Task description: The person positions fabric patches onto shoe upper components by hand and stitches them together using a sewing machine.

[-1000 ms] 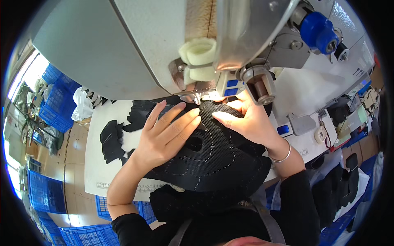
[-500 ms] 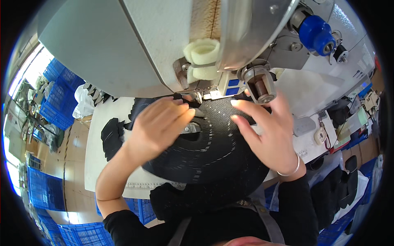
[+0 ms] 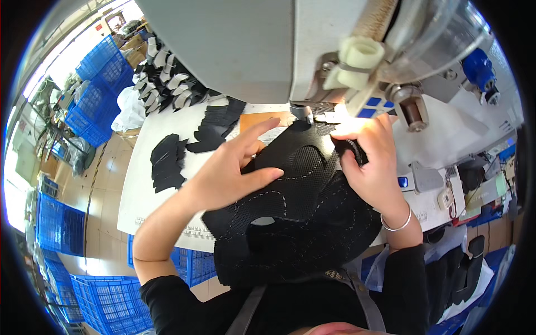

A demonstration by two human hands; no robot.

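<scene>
Under the sewing machine head (image 3: 268, 50), on the white work table (image 3: 139, 190), both my hands rest on a black mesh panel (image 3: 290, 195). My left hand (image 3: 231, 173) comes in from the lower left, forearm bare, palm down, fingers spread and extended toward the needle area; it is flat and unclenched, pressing on the panel's left edge rather than gripping it. My right hand (image 3: 371, 162) enters from the lower right with a silver bangle (image 3: 395, 222) at the wrist; its fingers curl over the panel's upper right edge just beside the presser foot (image 3: 304, 113), pinching the fabric there.

Panel position: it lies between the two hands, its top edge reaching the presser foot, its lower part hanging off the table edge toward my body. Appearance: black perforated mesh, several layers overlapped, with curved rows of pale stitching and one oval cut-out near the bottom.

Elsewhere on the table, well apart to the left, lie stacks of black cut pieces (image 3: 167, 162). Blue plastic crates (image 3: 95, 72) stand on the floor beyond.
</scene>
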